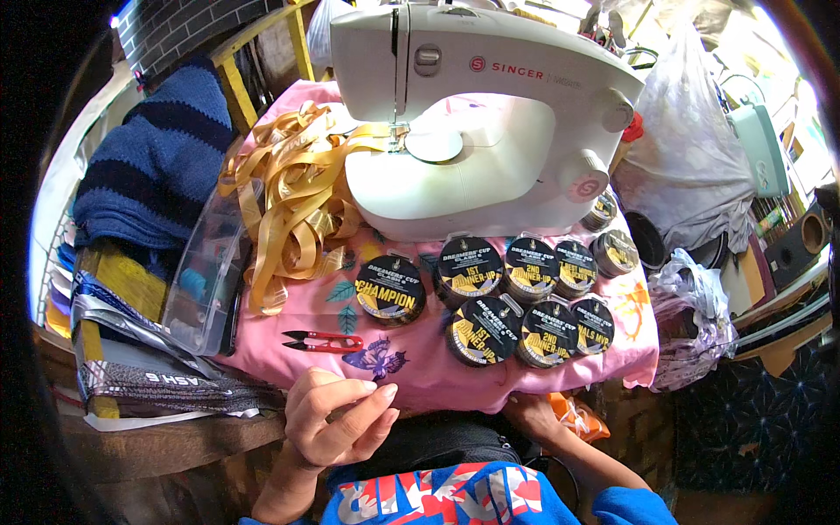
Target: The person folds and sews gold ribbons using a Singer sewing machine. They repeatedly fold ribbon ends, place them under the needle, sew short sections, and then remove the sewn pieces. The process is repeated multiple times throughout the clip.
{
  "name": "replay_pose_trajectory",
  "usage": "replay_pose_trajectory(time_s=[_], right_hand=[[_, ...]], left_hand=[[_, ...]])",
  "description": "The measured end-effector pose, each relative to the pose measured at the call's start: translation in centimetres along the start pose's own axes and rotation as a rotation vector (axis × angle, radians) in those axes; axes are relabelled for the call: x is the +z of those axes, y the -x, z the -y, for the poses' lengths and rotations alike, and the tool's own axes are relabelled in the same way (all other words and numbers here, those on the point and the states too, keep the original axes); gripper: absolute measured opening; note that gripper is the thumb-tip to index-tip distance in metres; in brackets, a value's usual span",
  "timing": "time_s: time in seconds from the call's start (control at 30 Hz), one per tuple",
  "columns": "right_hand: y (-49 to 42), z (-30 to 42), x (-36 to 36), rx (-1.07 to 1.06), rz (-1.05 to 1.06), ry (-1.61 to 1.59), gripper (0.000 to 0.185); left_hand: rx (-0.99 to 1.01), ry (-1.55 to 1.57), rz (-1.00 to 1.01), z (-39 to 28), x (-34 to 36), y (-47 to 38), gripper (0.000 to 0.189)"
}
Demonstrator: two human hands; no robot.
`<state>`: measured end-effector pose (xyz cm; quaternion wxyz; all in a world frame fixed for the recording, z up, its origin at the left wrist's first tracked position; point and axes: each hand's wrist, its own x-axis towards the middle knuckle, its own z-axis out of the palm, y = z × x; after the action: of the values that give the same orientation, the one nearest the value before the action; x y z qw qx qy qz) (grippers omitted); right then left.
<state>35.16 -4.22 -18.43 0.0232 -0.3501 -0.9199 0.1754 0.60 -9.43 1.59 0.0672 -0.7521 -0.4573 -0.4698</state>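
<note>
My left hand point(338, 417) is raised above the near edge of the pink cloth point(289, 367), its fingertips pinched together; whether something thin is between them I cannot tell. Red thread snips point(328, 342) lie just beyond it. My right hand point(528, 412) reaches below the cloth's near edge, beside an orange plastic bag point(577, 417), its fingers hidden. A white Singer sewing machine point(472, 190) stands at the back. Gold satin ribbons point(295, 190) are heaped at its left, one running under the presser foot point(397, 139). Several round black-and-gold medals point(390, 289) lie in stacks before the machine.
At the left stand a clear plastic box point(203, 282) with spools and a blue striped knitted cloth point(154, 157) on yellow wood. Lettered lanyards point(177, 384) hang over the bench beside me. Plastic bags point(695, 308) and a speaker-like box point(797, 239) are at the right.
</note>
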Motion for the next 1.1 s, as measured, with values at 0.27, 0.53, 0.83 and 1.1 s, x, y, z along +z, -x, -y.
replay_pose_trajectory(time_s=[0.27,0.53,0.83,1.1], right_hand=[[1.6,5.8,-7.9,0.046,-0.067,-0.216,0.023],[-0.6,13.9,-24.8,-0.215,0.023,-0.641,0.020],[-3.0,11.9,-28.1,-0.227,-0.526,-1.078,0.011],[-6.2,12.8,-28.8,-0.252,-0.742,-0.545,0.009]], left_hand=[[-0.109,0.475,0.276,-1.4,0.5,-1.7,0.024],[-0.347,1.379,1.047,-2.8,4.8,-3.7,0.049],[-0.874,1.690,0.844,-1.4,0.4,-9.7,0.047],[-0.922,1.552,0.875,-0.6,-1.8,-12.7,0.030]])
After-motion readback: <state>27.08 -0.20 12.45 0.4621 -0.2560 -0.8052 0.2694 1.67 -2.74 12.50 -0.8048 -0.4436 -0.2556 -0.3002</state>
